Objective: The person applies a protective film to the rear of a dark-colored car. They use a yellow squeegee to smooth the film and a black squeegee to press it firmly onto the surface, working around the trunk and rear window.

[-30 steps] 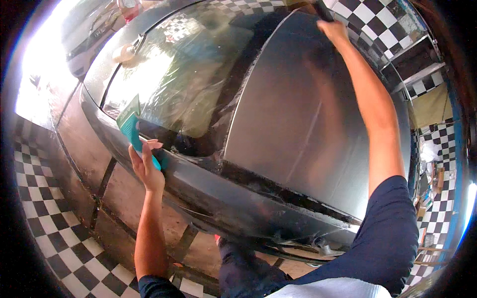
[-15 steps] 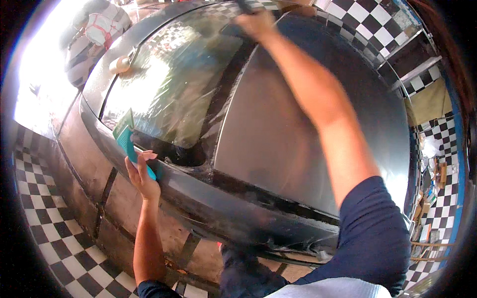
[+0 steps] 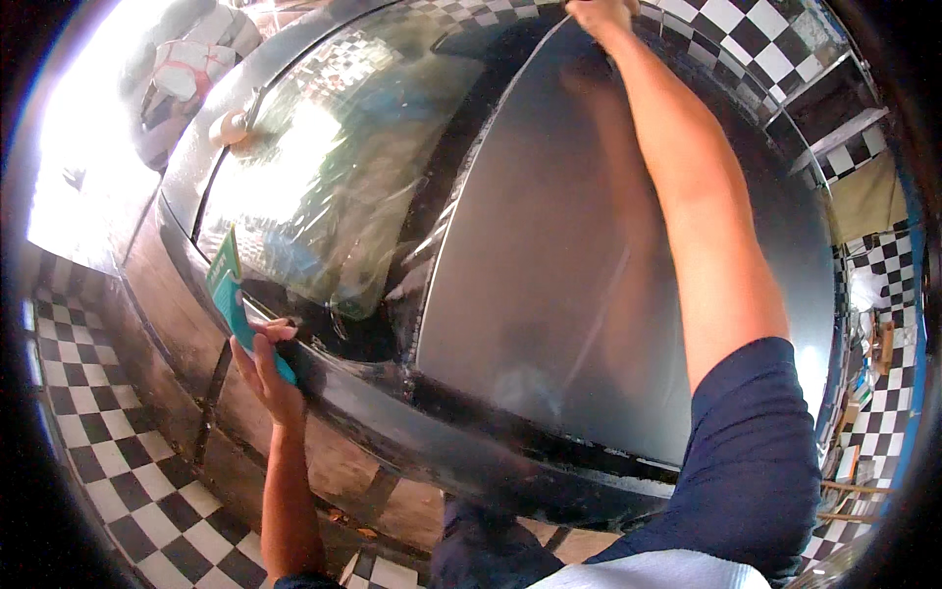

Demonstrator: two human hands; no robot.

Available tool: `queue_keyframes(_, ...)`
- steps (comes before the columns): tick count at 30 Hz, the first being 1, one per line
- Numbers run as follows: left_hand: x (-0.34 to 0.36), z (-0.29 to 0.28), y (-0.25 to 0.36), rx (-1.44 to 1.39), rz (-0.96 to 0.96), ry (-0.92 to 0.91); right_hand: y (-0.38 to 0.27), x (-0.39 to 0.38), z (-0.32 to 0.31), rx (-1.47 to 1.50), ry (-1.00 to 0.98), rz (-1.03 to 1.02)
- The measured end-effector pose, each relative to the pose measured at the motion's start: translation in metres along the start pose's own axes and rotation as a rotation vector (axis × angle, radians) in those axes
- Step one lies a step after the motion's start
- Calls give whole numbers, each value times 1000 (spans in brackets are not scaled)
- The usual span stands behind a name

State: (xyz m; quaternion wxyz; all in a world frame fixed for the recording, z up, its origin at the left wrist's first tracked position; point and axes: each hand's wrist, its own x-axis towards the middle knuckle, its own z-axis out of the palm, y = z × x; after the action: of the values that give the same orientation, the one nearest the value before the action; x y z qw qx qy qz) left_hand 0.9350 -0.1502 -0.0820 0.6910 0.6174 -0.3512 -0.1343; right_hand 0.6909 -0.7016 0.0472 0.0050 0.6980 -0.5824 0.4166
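In the head view, a turquoise tool (image 3: 231, 304) with a flat pale green blade is held in the left hand (image 3: 267, 378), just beside the near left corner of the window glass (image 3: 334, 187) of a dark car (image 3: 442, 422). The blade is pointed away from the hand; whether the glass is touched cannot be told. To the right of the glass, a smooth dark panel (image 3: 549, 245) is crossed by the right arm (image 3: 702, 187). The right hand (image 3: 602, 16) is stretched to the right of the glass's far end, partly cut off by the view's upper edge; whether anything is gripped cannot be told. A pale round piece (image 3: 226, 129) is seen at the glass's left edge. Checkered floor (image 3: 147, 471) is shown on the glass's near left side.
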Motion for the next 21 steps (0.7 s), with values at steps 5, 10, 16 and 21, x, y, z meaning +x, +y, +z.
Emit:
queue_keyframes(5, -2, -6, -9, -54, -34, 18, -37, -9, 11, 233, -165, 190)
queue_keyframes(10, 1, -3, -2, 48, 55, -32, -54, -15, 18, 361, -110, 131)
queue_keyframes(16, 0, 1, 2, 62, 75, -5, -13, 9, 11, 441, -12, 123)
queue_keyframes(21, 0, 3, 6, 129, 78, 21, 64, 35, -66, 57, 61, 167)
